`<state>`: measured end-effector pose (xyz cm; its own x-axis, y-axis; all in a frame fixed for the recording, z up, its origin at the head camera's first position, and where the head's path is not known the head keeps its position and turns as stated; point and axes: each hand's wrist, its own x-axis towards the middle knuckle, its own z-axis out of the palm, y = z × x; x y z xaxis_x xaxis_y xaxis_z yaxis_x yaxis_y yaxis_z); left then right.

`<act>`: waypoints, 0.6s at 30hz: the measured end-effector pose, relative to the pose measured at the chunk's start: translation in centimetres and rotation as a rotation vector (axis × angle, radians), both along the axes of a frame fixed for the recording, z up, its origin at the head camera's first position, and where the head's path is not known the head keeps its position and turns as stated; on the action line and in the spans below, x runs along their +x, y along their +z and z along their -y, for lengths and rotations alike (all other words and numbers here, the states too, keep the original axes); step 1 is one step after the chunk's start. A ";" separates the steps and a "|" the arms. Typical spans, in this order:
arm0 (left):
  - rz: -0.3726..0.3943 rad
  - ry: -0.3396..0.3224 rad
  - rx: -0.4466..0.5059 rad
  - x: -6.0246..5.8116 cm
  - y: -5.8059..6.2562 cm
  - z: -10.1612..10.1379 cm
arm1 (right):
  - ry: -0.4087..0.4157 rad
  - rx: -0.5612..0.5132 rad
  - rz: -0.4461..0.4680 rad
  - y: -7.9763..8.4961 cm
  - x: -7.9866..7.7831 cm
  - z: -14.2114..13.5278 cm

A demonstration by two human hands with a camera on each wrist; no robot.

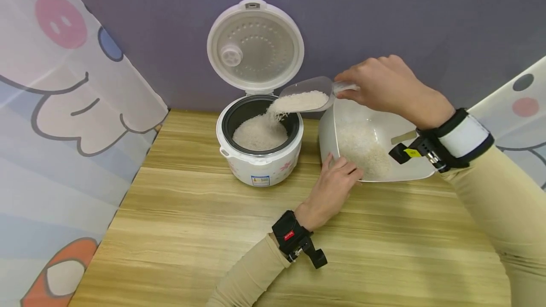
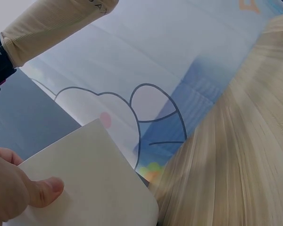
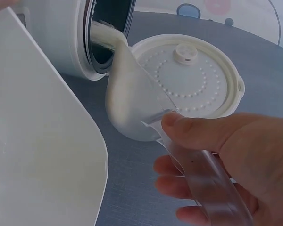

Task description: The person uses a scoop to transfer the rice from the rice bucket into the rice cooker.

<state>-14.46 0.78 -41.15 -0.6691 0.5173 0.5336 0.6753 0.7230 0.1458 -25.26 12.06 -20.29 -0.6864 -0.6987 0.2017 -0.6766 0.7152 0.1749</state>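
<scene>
My right hand grips the handle of a clear plastic scoop, tilted over the rice cooker. Rice slides from the scoop's lip into the dark inner pot, where a heap of rice lies. My left hand holds the near rim of a white bin, fingers over the edge and thumb flat on the outer wall. Inside the tilted bin is more rice.
The cooker's lid stands raised against the grey-purple back wall. A cartoon-printed curtain hangs on the left, another on the right. Everything stands on a wood-grain table.
</scene>
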 end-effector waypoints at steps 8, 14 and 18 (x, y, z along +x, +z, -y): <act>0.011 -0.005 0.011 0.0 0.0 0.1 | 0.067 -0.016 -0.115 -0.2 0.6 0.7; 0.010 -0.016 0.020 0.0 -0.1 0.1 | 0.149 -0.035 -0.245 -0.4 0.9 1.3; -0.005 -0.015 0.028 -0.1 -0.2 0.2 | 0.169 -0.020 -0.286 -0.6 1.0 1.6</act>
